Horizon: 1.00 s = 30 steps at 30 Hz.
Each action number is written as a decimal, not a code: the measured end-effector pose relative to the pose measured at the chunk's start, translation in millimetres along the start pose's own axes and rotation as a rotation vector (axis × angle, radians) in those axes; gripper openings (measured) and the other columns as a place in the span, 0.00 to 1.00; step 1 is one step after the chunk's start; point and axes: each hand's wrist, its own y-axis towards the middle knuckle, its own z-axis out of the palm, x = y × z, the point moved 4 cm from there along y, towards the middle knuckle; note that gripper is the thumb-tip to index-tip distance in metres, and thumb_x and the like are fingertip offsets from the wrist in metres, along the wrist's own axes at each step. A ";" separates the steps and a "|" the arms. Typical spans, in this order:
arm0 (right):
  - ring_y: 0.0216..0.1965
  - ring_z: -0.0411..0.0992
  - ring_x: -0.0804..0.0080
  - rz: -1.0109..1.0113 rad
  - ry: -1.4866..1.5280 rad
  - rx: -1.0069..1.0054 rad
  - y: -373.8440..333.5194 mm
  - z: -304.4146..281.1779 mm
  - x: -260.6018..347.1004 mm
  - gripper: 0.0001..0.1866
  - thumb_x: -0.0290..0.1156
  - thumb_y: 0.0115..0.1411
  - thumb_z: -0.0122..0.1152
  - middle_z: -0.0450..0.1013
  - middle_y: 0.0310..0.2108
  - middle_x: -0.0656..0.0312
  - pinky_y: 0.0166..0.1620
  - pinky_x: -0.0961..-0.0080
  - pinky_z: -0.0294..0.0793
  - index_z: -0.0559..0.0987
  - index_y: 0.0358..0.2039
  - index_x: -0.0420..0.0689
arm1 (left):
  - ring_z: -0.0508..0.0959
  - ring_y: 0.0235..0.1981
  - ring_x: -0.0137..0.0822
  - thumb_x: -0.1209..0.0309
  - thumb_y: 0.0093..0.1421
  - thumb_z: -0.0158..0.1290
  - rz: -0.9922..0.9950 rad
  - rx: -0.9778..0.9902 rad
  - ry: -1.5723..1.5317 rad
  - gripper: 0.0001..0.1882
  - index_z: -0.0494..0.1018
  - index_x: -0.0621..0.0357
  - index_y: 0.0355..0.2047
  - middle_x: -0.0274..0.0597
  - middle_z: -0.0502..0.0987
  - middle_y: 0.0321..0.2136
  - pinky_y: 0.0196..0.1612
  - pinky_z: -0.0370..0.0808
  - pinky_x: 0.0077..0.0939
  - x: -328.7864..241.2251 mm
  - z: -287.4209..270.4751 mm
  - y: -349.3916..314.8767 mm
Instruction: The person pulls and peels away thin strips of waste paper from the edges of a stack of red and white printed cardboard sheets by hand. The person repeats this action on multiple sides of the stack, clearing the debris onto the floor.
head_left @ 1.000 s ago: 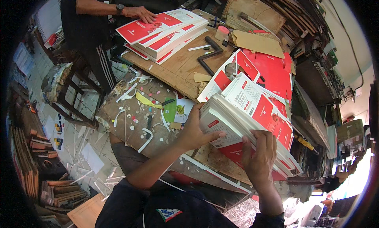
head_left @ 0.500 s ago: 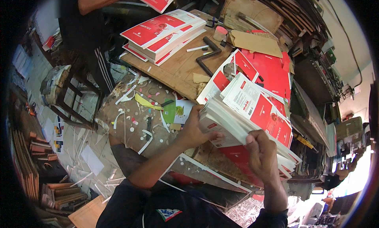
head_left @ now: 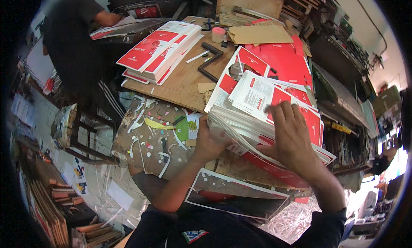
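Second stack of red-and-white printed sheets point(head_left: 159, 50) at the far left corner of the wooden board point(head_left: 189, 83). Black L-shaped metal bar point(head_left: 210, 59) near the board's middle, white strip point(head_left: 198, 56) just beside it. Small pink-lidded jar point(head_left: 218, 34) at the far edge, beside flat brown cardboard point(head_left: 257, 33). Scrap-covered panel point(head_left: 150, 140) against the board's near left edge, littered with paper trimmings and a green offcut point(head_left: 185, 128). Wooden stool point(head_left: 77, 132) left of the panel. Another person in dark clothing point(head_left: 73, 37) beyond the board's left corner.
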 end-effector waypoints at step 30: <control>0.34 0.79 0.45 0.254 0.143 0.333 0.3 35.3 -30.4 0.25 0.46 0.52 0.71 0.78 0.30 0.45 0.39 0.53 0.78 0.74 0.40 0.39 | 0.77 0.38 0.42 0.46 0.52 0.66 0.194 1.104 0.450 0.25 0.78 0.53 0.38 0.38 0.76 0.35 0.42 0.73 0.34 -161.5 -39.2 -68.7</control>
